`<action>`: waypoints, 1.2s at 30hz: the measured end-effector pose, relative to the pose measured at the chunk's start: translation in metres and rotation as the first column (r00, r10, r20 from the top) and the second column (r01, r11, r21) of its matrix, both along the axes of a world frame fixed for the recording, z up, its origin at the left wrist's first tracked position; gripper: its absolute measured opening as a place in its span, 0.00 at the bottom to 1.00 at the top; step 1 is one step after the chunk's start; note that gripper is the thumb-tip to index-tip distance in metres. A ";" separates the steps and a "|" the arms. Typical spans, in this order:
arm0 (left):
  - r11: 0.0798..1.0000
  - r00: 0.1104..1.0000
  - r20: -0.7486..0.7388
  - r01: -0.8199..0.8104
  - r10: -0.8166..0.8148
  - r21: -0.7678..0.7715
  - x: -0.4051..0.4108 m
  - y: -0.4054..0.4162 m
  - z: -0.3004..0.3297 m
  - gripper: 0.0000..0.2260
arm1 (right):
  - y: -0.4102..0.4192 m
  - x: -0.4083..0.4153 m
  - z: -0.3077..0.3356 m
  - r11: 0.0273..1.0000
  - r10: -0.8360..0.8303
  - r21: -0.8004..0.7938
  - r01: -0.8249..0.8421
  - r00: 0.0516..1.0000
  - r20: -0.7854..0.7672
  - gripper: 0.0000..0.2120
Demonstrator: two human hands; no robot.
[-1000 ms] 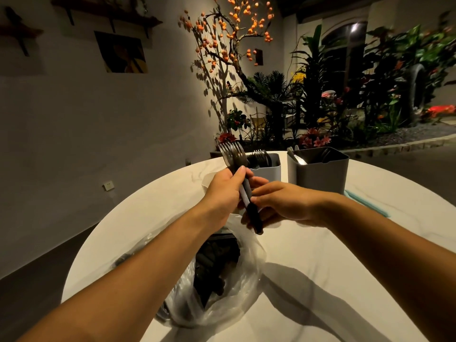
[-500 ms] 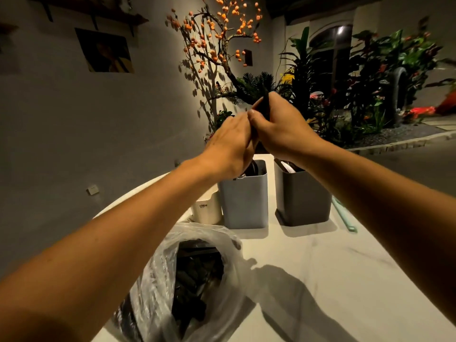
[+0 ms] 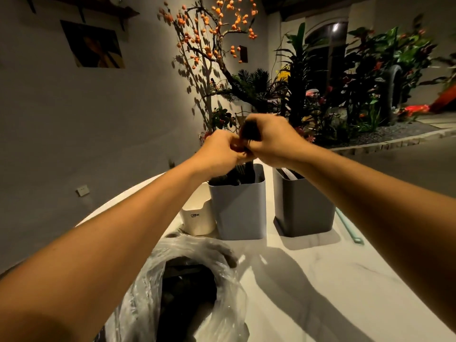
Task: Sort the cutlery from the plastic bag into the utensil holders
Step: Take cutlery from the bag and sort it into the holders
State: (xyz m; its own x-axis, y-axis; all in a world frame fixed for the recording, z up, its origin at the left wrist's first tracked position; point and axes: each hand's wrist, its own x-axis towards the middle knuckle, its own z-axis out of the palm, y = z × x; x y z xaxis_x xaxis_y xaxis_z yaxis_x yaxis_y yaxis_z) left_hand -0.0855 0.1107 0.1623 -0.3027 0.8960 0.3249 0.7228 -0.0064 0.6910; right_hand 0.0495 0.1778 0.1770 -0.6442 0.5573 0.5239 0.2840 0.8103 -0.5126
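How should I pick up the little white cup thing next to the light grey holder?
Take the white holder by its open top rim, coming from above and the left. It stands upright, and the light grey holder crowds its right side.

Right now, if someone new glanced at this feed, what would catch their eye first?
Both hands meet above the light grey holder: the right hand grips a bundle of dark cutlery handles, and the left hand touches it. A darker grey holder stands to the right. Nearest the camera, the clear plastic bag lies open on the white table with dark cutlery inside.
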 end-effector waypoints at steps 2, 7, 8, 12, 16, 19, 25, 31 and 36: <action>0.997 0.999 -0.028 -0.044 0.042 -0.069 -0.004 -0.002 -0.009 0.09 | 0.006 -0.008 -0.016 0.998 -0.055 0.007 0.054 0.984 0.168 0.15; 0.986 0.986 -0.040 -0.164 0.163 -0.041 -0.022 -0.017 -0.012 0.13 | 0.014 -0.006 -0.026 0.987 -0.161 0.041 0.156 0.967 0.199 0.18; 0.984 0.985 -0.043 -0.171 0.169 -0.045 -0.024 -0.019 -0.012 0.12 | 0.013 -0.004 -0.024 0.990 -0.144 0.020 0.143 0.976 0.163 0.14; 0.985 0.986 -0.043 -0.166 0.164 -0.050 -0.015 -0.043 -0.014 0.11 | -0.013 -0.001 -0.014 1.000 -0.011 -0.023 0.014 0.991 0.131 0.08; 0.984 0.988 -0.056 -0.152 0.147 -0.091 -0.001 -0.079 -0.021 0.08 | -0.058 0.002 -0.017 0.962 0.251 -0.187 -0.199 0.916 0.313 0.07; 0.970 0.975 -0.135 -0.198 0.179 -0.141 0.007 -0.115 -0.030 0.07 | -0.094 0.005 -0.028 0.937 0.338 -0.280 -0.209 0.742 0.578 0.08; 0.935 0.975 -0.183 -0.177 0.125 -0.307 0.013 -0.172 -0.056 0.09 | -0.147 0.000 -0.069 0.904 0.428 -0.328 -0.276 0.590 0.685 0.13; 0.854 0.900 -0.434 -0.192 -0.043 -0.484 -0.002 -0.213 -0.096 0.05 | -0.179 -0.017 -0.110 0.933 0.303 -0.116 -0.340 0.572 0.762 0.17; 0.763 0.900 -0.422 -0.198 -0.107 -0.615 -0.006 -0.239 -0.094 0.27 | -0.185 -0.032 -0.140 0.958 0.100 0.105 -0.268 0.652 0.752 0.35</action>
